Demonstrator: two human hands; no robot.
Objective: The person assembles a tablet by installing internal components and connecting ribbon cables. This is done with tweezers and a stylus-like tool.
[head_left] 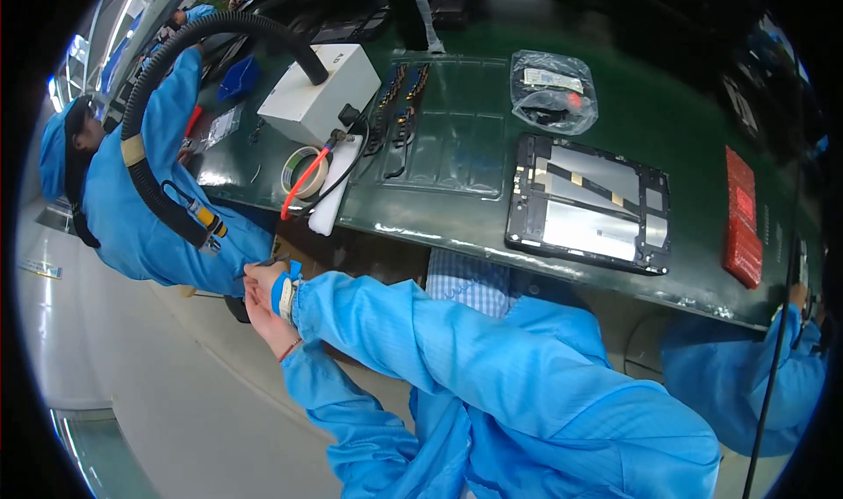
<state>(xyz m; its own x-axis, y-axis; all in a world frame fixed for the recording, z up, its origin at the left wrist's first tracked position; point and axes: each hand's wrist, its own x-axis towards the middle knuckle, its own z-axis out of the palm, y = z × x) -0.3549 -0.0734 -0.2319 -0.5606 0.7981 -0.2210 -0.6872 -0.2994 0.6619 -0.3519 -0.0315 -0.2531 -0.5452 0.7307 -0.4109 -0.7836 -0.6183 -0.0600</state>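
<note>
Wrist band (285, 297): head view, blue and pale, around the right wrist just below the cuff, off the bench's near edge.
Handling: likely light, soft and a little stretchy, hardly fragile; best taken by its free blue edge, clear of the sleeve.
Right hand (262, 279): fingers curled near a small dark thing (277, 259); whether it is pinched, I cannot tell.
Left hand (274, 328): lies against the right one from below; its grip is hidden.
In the way: a co-worker's blue smock (140, 227) just beyond the fingers, and the black hose (149, 174) with its end hanging near them.
Bench (698, 191): opened tablet-like device (588, 205), clear tray (474, 121), white box (320, 95), tape roll (289, 176), red pack (742, 227).
</note>
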